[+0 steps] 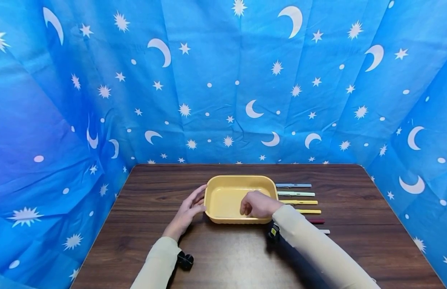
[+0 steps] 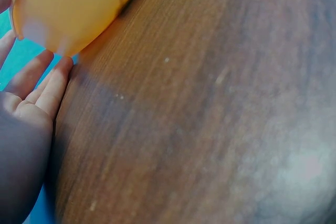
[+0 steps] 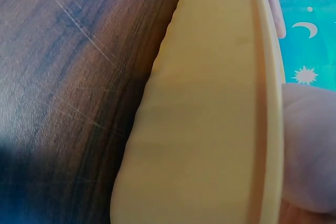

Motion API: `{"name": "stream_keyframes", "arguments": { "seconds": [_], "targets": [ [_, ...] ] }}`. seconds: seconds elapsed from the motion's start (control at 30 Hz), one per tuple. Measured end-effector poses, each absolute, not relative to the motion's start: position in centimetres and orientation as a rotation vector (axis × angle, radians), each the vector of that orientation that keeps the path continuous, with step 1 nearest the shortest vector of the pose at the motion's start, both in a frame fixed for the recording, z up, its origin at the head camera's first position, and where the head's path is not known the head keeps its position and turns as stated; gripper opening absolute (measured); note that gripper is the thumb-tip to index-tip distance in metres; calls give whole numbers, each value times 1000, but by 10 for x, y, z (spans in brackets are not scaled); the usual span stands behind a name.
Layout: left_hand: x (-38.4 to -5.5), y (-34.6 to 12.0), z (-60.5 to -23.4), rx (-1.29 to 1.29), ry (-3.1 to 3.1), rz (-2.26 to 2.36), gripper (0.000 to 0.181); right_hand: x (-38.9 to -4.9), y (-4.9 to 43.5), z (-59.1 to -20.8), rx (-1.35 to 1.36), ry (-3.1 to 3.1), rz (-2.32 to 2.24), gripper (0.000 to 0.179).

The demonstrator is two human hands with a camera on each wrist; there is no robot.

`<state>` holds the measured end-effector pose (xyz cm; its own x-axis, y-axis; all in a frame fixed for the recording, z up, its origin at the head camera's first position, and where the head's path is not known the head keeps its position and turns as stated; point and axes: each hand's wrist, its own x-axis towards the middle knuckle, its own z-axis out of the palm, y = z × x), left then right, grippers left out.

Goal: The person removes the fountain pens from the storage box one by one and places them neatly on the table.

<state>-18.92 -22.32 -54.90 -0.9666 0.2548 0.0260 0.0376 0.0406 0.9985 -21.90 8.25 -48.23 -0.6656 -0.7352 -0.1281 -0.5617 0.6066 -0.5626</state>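
Observation:
A yellow rectangular tray (image 1: 223, 220) with rounded corners sits on the brown wooden table. Against its left end rests my left hand (image 1: 189, 208), fingers spread and mostly straight, tips touching the outer wall. The left wrist view shows those fingers (image 2: 50, 85) beside the tray's wall (image 2: 79, 3). My right hand (image 1: 257, 204) reaches over the near right rim into the tray, with its fingers bent downward. Whether those fingers pinch anything is hidden. In the right wrist view the tray's outer side (image 3: 205, 103) covers most of that hand (image 3: 307, 145).
Right of the tray lie several pens in a column: blue (image 1: 295, 185), mint (image 1: 299, 194), yellow (image 1: 301, 202), another yellow (image 1: 311, 211), dark red (image 1: 317, 221) and white (image 1: 325, 231). My right forearm partly covers the nearer ones. A blue star-and-moon curtain (image 1: 216, 124) surrounds the table (image 1: 151, 184).

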Motion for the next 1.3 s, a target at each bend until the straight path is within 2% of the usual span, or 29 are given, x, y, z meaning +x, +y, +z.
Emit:
{"name": "stream_keyframes", "arguments": {
  "seconds": [0.33,1.03,1.3],
  "targets": [
    [-189,-224,-548,308,2145,2044,70,-219,86,-477,-930,2605,-559,28],
    [-190,-223,-547,337,2129,2062,72,-223,101,-483,-1136,2587,-690,4],
    [-190,-223,-548,320,2136,2056,71,-223,102,-484,-1135,2604,-744,4]
  ]
}}
